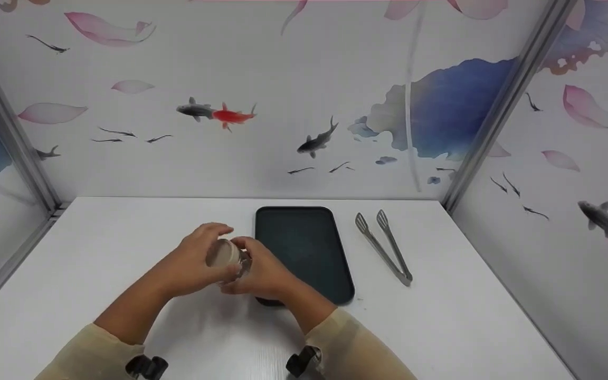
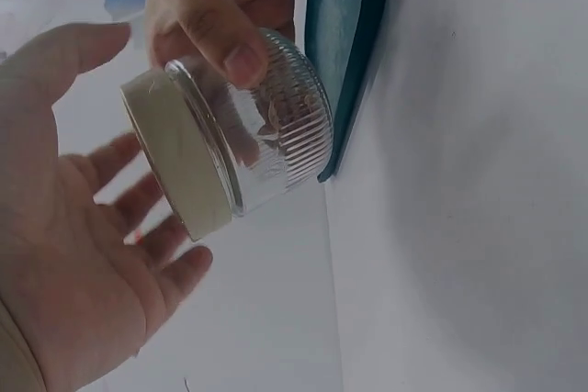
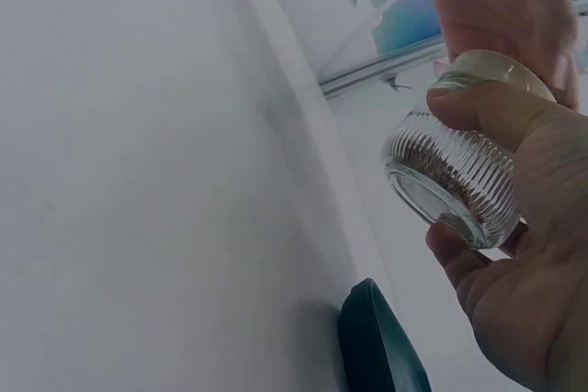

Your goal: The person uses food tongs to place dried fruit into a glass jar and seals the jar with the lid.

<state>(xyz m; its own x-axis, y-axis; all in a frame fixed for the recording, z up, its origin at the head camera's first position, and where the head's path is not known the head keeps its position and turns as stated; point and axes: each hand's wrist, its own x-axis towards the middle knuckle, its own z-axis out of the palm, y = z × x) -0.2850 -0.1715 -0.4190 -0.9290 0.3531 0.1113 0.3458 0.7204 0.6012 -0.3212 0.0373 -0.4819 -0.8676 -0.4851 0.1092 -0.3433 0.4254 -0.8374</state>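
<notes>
A ribbed clear glass jar point(image 2: 285, 126) with a pale beige lid point(image 2: 179, 153) is held tilted above the table. Small brown bits lie inside the glass, seen best in the right wrist view. My right hand point(image 1: 264, 269) grips the jar's glass body, thumb on one side and fingers on the other. Around the lid end, my left hand point(image 1: 193, 261) is spread with thumb and fingers apart. In the left wrist view a gap shows between its thumb and the lid, and its fingers reach behind the lid's edge.
A dark green rectangular tray point(image 1: 304, 248) lies flat on the white table point(image 1: 441, 316), just beyond and right of my hands. Right of it rest metal tongs point(image 1: 388, 250) with their arms spread. Printed panels point(image 1: 283, 63) wall the table at the back and both sides.
</notes>
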